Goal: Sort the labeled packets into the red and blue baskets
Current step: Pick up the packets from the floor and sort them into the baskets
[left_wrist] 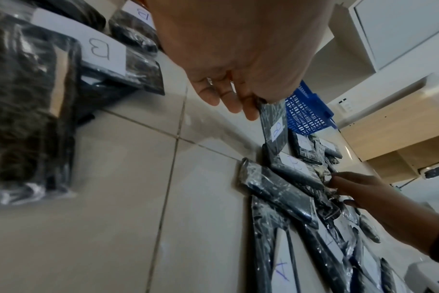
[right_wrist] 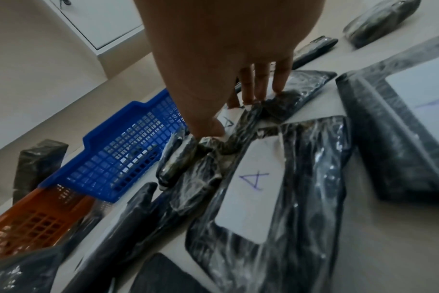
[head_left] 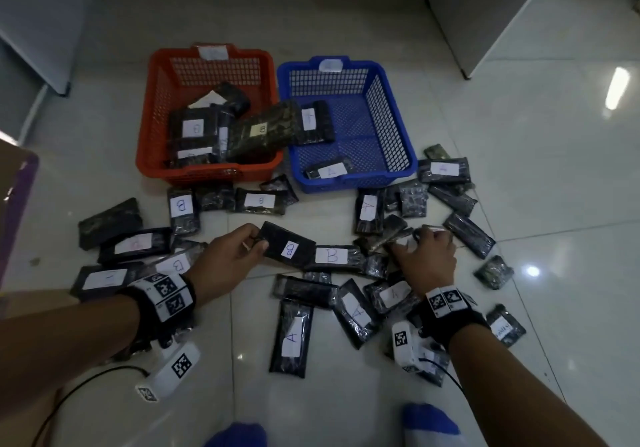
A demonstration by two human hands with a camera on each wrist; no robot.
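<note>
Many black wrapped packets with white A or B labels lie scattered on the tiled floor. My left hand (head_left: 259, 238) pinches the end of a B packet (head_left: 287, 247), lifted slightly off the pile; in the left wrist view the left hand (left_wrist: 248, 107) holds this B packet (left_wrist: 276, 127) by its top edge. My right hand (head_left: 420, 239) reaches into the right-hand heap, where thumb and fingers (right_wrist: 258, 93) close round a small packet with an A label (right_wrist: 227, 121). The red basket (head_left: 152, 107) holds several B packets. The blue basket (head_left: 398, 107) holds two A packets.
White cabinets (head_left: 485, 31) stand behind and to the right of the baskets. A cardboard and purple object (head_left: 17, 204) is at the left edge. My feet in blue and white socks (head_left: 429, 426) are at the bottom. A black cable (head_left: 86, 381) runs under my left arm.
</note>
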